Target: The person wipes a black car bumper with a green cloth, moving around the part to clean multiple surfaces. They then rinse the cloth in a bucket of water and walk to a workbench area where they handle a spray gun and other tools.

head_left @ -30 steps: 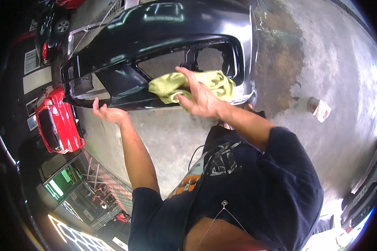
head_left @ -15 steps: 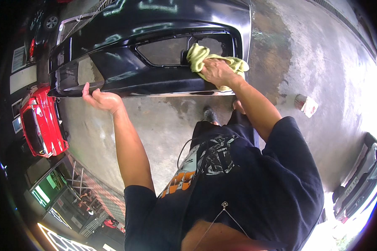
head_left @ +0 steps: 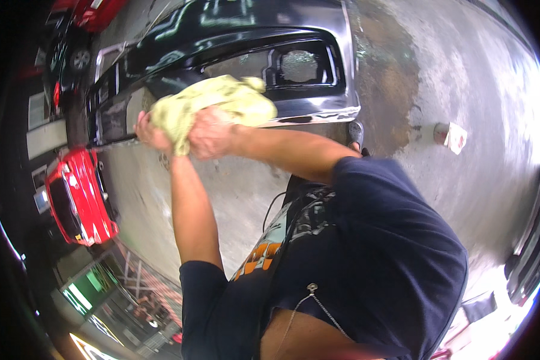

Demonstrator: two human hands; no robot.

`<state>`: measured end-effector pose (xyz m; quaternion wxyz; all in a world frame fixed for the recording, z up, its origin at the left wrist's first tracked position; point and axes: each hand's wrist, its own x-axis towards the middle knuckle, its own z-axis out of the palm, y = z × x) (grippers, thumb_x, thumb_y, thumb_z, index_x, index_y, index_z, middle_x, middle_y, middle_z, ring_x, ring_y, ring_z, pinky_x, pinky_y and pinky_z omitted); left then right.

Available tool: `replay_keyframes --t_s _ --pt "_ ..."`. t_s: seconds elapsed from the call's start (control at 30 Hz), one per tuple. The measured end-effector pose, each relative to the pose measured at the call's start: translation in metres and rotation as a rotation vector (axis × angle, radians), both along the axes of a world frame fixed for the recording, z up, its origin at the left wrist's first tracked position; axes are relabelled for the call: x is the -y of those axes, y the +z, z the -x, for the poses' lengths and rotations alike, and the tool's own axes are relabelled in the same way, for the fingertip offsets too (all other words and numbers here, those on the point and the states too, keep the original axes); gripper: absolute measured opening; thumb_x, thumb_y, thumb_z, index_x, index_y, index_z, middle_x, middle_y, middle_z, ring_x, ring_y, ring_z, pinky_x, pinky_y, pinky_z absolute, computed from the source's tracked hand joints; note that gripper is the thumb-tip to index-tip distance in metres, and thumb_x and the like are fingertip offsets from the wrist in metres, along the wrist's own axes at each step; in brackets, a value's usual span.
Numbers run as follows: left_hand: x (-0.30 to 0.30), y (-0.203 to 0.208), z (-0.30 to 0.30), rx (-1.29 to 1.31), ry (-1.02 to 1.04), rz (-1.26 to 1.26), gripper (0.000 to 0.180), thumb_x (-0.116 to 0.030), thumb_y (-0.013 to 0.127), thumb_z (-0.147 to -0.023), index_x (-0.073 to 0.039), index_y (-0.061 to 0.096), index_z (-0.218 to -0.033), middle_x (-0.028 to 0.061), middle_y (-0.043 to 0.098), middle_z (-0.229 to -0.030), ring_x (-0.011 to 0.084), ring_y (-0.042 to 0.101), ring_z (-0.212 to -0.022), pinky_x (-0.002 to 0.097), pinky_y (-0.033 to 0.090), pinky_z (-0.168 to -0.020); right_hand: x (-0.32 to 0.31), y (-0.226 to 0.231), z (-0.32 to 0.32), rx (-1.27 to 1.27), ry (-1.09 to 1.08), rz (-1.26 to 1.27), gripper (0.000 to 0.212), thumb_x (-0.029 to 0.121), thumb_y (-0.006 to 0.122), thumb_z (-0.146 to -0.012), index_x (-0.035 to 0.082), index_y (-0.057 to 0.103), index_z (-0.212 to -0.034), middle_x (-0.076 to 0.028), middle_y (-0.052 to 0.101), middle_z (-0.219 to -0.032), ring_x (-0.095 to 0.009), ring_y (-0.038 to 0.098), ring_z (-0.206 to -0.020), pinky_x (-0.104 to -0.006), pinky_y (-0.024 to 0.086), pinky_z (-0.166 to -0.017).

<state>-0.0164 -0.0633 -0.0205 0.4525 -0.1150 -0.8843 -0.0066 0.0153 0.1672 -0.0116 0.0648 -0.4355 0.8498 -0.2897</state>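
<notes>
A dark car bumper [head_left: 318, 102] with open grille holes fills the top of the head view. My right hand [head_left: 209, 137] is clenched on a crumpled yellow cloth [head_left: 222, 99] and presses it against the bumper's lower left part. My left hand [head_left: 145, 129] sits right beside it, partly under the cloth, with its fingers curled round the bumper's thin lower edge [head_left: 111, 143]. Both forearms reach up from my dark blue shirt.
A red car [head_left: 78, 192] stands at the left, with a dark car [head_left: 72, 60] and another red one [head_left: 96, 9] above it. A small white and red box [head_left: 450, 137] lies on the wet concrete floor [head_left: 462, 72]. A dark vehicle [head_left: 537, 240] lines the right edge.
My right hand has carried the yellow cloth leftward along the bumper, from the right grille hole to beside my left hand. The left hand has stayed on the lower edge.
</notes>
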Motion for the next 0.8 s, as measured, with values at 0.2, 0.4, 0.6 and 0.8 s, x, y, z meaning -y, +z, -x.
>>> replay_keyframes --t_s 0.2,0.4,0.6,0.8 --pt "-0.016 0.009 -0.006 0.032 0.438 0.086 0.036 -0.029 0.046 -0.098 -0.014 0.079 -0.097 0.006 0.075 -0.119 0.0271 0.059 -0.132 0.05 0.023 -0.124 -0.115 -0.093 -0.053 0.225 -0.569 0.231 0.067 0.036 0.056 -0.096 0.013 0.045 -0.158 -0.016 0.052 -0.156 -0.034 0.049 -0.143 -0.0554 0.034 -0.12" --pt "-0.034 0.033 0.001 0.166 0.08 0.039 0.036 -0.016 0.044 -0.091 -0.006 0.076 -0.104 0.0187 0.072 -0.113 0.03 0.055 -0.135 0.0564 0.01 -0.13 -0.267 -0.218 -0.096 -0.302 -0.793 -0.069 0.037 0.024 0.058 -0.091 0.004 0.067 -0.121 -0.016 0.067 -0.125 -0.036 0.066 -0.112 -0.0545 0.051 -0.096" --pt "-0.024 0.025 0.004 0.162 0.105 0.005 0.049 -0.014 0.044 -0.094 -0.007 0.063 -0.138 0.0205 0.065 -0.133 0.0329 0.048 -0.142 0.0584 0.007 -0.13 -0.171 -0.172 -0.125 -0.391 -1.068 0.239 0.045 0.028 0.063 -0.09 0.008 0.069 -0.129 -0.016 0.07 -0.128 -0.036 0.068 -0.114 -0.0515 0.051 -0.098" --pt "-0.01 0.033 0.004 0.248 -0.067 0.071 0.062 -0.018 0.049 -0.093 -0.004 0.049 -0.154 0.0275 0.054 -0.15 0.0412 0.031 -0.155 0.0597 0.005 -0.129 -0.017 -0.024 -0.083 0.006 -0.441 0.343 0.048 0.024 0.063 -0.089 0.014 0.066 -0.136 -0.016 0.069 -0.133 -0.038 0.064 -0.124 -0.0505 0.048 -0.109"
